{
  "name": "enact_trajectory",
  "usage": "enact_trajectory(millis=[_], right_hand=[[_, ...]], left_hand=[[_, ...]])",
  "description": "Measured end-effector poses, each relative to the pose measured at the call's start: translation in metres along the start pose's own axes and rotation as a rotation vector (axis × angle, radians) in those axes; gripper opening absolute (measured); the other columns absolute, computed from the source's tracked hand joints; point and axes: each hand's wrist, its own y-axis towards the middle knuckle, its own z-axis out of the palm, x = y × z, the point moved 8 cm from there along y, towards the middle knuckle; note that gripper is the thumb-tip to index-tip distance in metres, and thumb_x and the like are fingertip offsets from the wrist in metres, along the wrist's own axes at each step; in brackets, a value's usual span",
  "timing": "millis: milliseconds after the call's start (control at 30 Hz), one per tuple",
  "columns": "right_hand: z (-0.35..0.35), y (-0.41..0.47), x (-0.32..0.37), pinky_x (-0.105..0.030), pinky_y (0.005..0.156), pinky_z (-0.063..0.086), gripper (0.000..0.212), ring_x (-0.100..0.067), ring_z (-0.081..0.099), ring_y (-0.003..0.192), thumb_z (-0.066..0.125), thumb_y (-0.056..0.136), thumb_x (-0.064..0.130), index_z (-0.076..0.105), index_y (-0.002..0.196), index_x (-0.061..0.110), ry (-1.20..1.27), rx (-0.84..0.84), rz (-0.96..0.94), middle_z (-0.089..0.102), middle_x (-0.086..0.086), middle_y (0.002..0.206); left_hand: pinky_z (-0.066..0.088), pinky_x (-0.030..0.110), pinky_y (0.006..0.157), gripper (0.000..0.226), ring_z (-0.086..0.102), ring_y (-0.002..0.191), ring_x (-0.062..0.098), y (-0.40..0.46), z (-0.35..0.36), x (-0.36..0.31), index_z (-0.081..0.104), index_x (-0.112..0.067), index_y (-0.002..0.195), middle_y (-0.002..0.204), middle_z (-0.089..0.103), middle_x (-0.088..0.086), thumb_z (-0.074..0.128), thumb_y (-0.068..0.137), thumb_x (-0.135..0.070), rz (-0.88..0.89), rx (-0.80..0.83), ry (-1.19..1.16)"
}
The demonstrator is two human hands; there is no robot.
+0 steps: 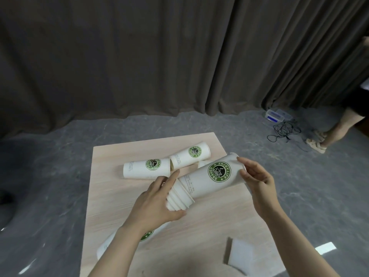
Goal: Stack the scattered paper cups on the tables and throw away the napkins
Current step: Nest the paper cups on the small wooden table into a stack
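Head view. Both forearms reach forward over a pale wood-grain table (119,196). Left hand (159,198) is turned thumb-down, fingers wrapped round the narrow end of a stack of nested cups (180,198); the index finger lies straight along the top, the thumb curls underneath. Right hand (257,176) comes in from the right, wrist bent, fingers and thumb curled round the wide rim end of the outer cup (211,177).

The outer cup is white paper with a round green badge reading ENJOY LIFE COFFEE. It is held roughly horizontal, tilted up toward the right, slid over the stacked cups so that several stepped bases stick out at the lower left. The whole bundle sits between the two hands, above the table's middle, apparently lifted clear of it.

Two more cups of the same print lie on their sides farther back: a left cup (146,168) and a right cup (190,155), end to end and touching or nearly so. Another cup (146,235) lies under the left forearm, mostly hidden. A white napkin (240,255), folded, rests near the table's front right corner, below the right forearm.

Beyond: grey floor, dark curtain (139,56), tangled cables (285,129) beside a small box, and a second person's leg (343,124) at the right edge.
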Motion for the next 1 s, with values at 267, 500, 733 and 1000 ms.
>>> enact_trajectory(millis=[267,500,733,1000], right_hand=[[0.027,0.003,-0.008,-0.011,0.070,0.046,0.031,-0.003,0.064,0.086,0.053,0.087,-0.011,0.067,0.105,0.010,-0.009,0.128,0.053,0.073,0.005,0.092],[0.042,-0.009,-0.033,-0.018,0.080,0.050,0.030,-0.010,0.064,0.098,0.055,0.085,-0.012,0.066,0.108,0.003,-0.019,0.202,0.131,0.071,-0.005,0.104],[0.047,-0.018,-0.051,-0.018,0.080,0.050,0.027,-0.010,0.065,0.100,0.060,0.083,-0.011,0.067,0.105,0.003,-0.063,0.271,0.152,0.072,-0.004,0.104],[0.052,-0.025,-0.067,-0.019,0.074,0.050,0.028,-0.007,0.066,0.088,0.054,0.086,-0.014,0.067,0.101,0.006,-0.084,0.349,0.192,0.074,0.001,0.092]], left_hand=[[0.041,0.022,0.088,0.104,0.039,0.117,0.000,0.006,0.005,-0.009,0.002,-0.051,0.146,0.130,0.030,-0.022,0.072,0.069,-0.059,0.023,-0.018,-0.005],[0.041,0.025,0.092,0.106,0.041,0.118,0.005,0.013,0.028,-0.022,-0.010,-0.054,0.138,0.136,0.028,-0.017,0.071,0.069,-0.061,0.047,-0.039,0.039],[0.040,0.025,0.092,0.112,0.042,0.119,0.010,0.025,0.051,-0.026,-0.017,-0.048,0.140,0.138,0.029,-0.012,0.070,0.071,-0.058,0.021,-0.035,0.050],[0.043,0.029,0.089,0.125,0.041,0.121,0.010,0.038,0.069,-0.025,-0.026,-0.048,0.141,0.138,0.028,-0.015,0.071,0.063,-0.065,-0.057,0.015,0.043]])
